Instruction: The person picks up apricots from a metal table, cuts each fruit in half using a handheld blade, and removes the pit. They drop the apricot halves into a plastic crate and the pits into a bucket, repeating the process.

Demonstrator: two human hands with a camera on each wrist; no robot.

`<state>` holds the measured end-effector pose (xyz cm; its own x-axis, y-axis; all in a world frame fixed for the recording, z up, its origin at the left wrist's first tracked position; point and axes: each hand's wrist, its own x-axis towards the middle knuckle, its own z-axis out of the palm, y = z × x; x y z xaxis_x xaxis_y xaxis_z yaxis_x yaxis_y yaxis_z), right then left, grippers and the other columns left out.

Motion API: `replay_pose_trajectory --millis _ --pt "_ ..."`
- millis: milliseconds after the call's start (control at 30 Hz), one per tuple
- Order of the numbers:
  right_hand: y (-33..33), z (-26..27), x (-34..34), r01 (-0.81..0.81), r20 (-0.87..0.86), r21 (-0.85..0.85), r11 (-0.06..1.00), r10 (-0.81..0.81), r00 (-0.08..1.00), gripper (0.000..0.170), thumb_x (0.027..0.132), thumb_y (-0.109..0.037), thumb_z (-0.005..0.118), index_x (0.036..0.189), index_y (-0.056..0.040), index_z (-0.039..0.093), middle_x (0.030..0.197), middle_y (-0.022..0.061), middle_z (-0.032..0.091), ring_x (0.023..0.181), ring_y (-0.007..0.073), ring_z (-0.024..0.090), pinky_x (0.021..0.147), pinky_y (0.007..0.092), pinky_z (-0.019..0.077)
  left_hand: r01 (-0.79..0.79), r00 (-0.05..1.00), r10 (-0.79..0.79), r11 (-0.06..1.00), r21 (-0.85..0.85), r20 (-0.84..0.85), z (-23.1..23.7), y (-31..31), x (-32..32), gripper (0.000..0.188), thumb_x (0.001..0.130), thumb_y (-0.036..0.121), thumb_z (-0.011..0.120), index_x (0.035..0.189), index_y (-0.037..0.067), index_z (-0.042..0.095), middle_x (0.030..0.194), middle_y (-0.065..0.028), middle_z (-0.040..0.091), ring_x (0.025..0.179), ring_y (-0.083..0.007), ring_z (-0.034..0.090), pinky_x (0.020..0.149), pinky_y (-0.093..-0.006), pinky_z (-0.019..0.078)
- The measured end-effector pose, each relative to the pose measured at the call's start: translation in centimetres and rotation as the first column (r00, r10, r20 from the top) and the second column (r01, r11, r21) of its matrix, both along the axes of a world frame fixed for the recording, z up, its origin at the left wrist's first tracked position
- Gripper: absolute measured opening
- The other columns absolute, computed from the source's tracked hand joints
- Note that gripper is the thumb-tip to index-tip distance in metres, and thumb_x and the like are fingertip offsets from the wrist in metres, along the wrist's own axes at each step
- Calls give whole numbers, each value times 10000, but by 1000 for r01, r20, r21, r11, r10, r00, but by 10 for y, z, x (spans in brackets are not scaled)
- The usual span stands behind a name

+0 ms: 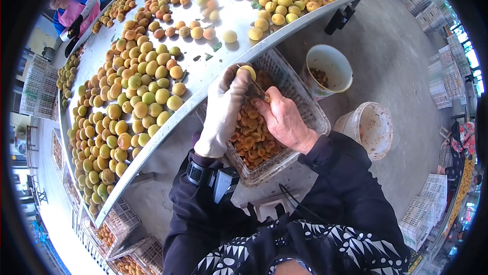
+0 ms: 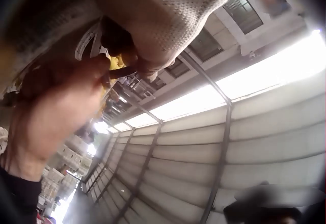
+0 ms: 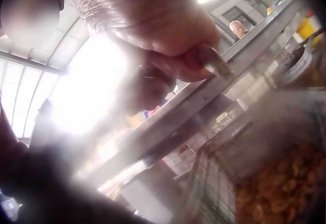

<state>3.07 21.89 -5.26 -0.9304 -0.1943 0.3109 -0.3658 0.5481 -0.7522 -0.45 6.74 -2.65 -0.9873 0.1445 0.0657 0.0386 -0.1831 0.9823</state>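
My left hand (image 1: pixel 222 109), in a pale knitted glove, holds a yellow apricot (image 1: pixel 247 72) near the table's edge. My bare right hand (image 1: pixel 287 121) grips a small knife (image 1: pixel 258 87), its narrow blade reaching toward that apricot. In the left wrist view the dark blade (image 2: pixel 122 72) spans the gap between the two hands; most of the handle is hidden in the right fingers. Both hands are over a plastic crate (image 1: pixel 317 117) that holds many halved, pitted apricots (image 1: pixel 254 140). The right wrist view shows the right hand from close by, partly washed out by glare.
A metal-edged table (image 1: pixel 236 64) heaped with whole apricots (image 1: pixel 145 89) lies ahead and left. Two white buckets (image 1: pixel 329 66) stand on the floor to the right, one with dark scraps inside. More crates (image 1: pixel 122 219) sit under the table. Another person (image 1: pixel 76 13) is at its far side.
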Motion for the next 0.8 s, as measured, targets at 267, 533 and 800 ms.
replay_pose_trajectory --millis 267,533,800 --pt "5 -1 -6 -24 -49 6 1000 24 999 239 954 -173 589 920 2 430 657 242 581 638 438 617 525 485 469 -103 994 99 989 -111 -39 4 3 1 347 951 269 641 1097 -40 581 937 -35 594 848 -92 533 770 -245 460" --pt "9 4 -1 -32 9 76 997 32 999 253 954 -180 589 910 0 417 652 235 579 636 427 621 517 490 467 59 981 -80 991 123 177 4 -2 3 476 968 467 580 1066 1 587 777 19 499 655 -41 391 606 -184 335" --pt "13 -4 -1 -7 5 71 997 7 1000 254 947 -173 595 901 5 420 636 234 581 623 426 621 512 481 474 -75 996 68 991 -110 -64 -3 9 -3 396 994 368 564 1097 -11 614 898 -15 596 793 -74 505 704 -243 446"
